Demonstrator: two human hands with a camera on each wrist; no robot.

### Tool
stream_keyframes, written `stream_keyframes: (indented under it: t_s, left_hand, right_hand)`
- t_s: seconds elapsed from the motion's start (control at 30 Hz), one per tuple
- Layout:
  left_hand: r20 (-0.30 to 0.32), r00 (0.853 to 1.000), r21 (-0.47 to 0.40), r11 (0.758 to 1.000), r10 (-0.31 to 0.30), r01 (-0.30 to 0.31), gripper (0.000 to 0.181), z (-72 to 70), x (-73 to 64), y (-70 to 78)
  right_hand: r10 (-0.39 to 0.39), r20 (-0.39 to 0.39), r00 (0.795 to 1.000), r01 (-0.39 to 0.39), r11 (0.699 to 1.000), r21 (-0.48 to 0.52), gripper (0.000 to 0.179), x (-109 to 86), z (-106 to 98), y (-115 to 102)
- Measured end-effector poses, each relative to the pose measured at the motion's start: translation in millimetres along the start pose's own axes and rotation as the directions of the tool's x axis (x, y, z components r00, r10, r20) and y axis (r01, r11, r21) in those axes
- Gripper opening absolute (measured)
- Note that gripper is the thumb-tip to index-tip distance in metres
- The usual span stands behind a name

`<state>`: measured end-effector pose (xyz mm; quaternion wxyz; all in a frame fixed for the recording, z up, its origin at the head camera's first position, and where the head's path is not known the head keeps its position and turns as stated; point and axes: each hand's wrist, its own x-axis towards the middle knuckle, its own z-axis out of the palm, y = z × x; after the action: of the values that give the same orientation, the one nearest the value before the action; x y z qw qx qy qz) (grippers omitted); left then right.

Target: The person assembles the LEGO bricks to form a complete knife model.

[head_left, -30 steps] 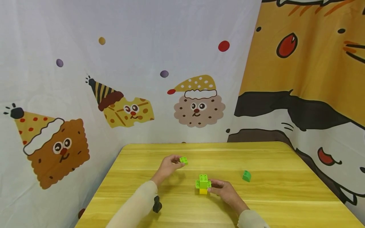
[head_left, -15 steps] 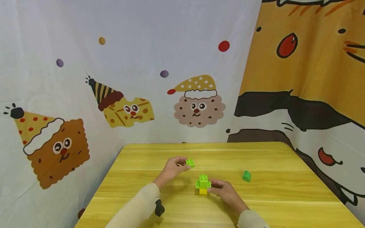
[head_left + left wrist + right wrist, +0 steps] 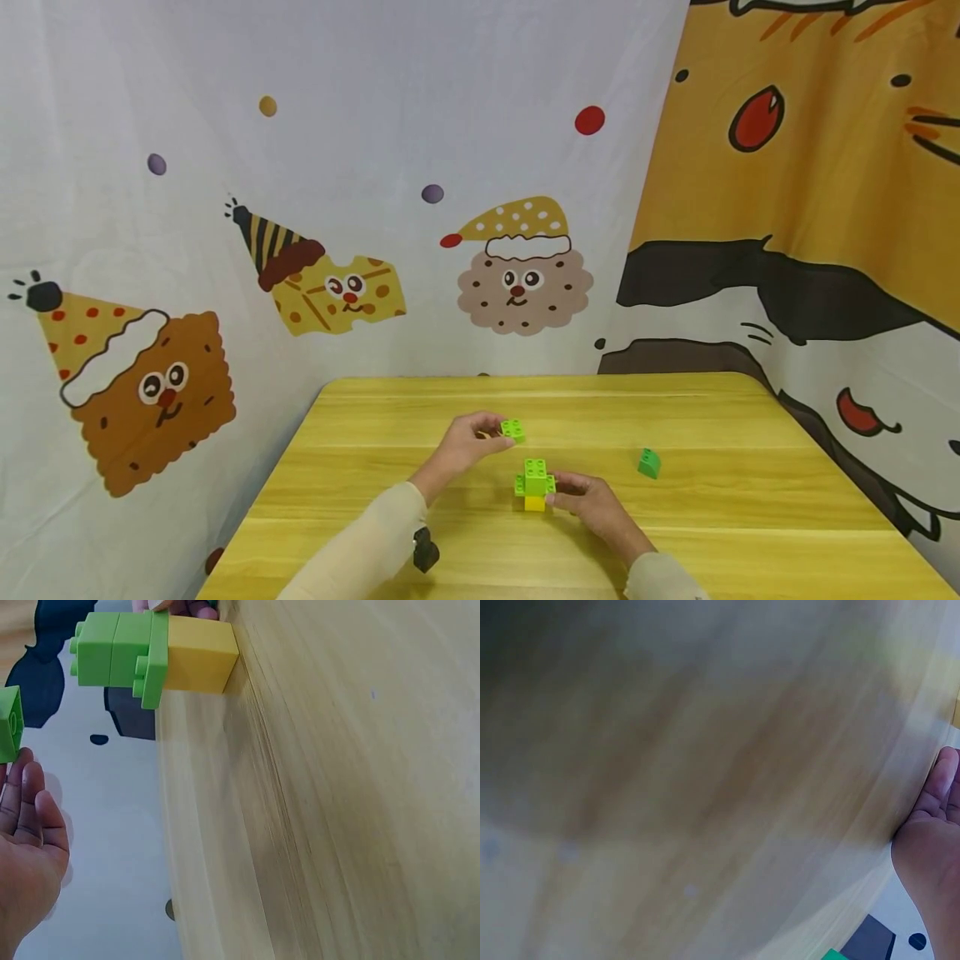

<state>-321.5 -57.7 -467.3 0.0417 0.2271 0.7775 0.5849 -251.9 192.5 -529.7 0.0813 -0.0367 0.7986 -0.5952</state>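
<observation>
Left hand and lime brick sit farther right than half a second ago. On the wood-grained bench, the right hand has its fingers clamped on the right side of an upright green-and-yellow stack. Left fingers pinch the brick above, behind and left of it. Farther right lies a curved green piece.
</observation>
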Motion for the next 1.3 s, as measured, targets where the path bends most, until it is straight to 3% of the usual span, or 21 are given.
stream_keyframes:
  t_s: [0.67, 1.3]
  left_hand:
    - [0.041, 0.999, 0.044, 0.999, 0.001, -0.003, 0.022, 16.3, -2.0, 3.7]
    - [0.089, 0.996, 0.118, 0.993, -0.014, 0.003, 0.027, 26.3, -10.0, 1.8]
  right_hand:
    - [-0.006, 0.004, 1.0, 0.005, 1.0, 0.013, 0.055, -0.4, -0.2, 0.1]
    - [0.008, -0.003, 1.0, -0.007, 1.0, 0.009, 0.055, 1.5, -0.1, 1.2]
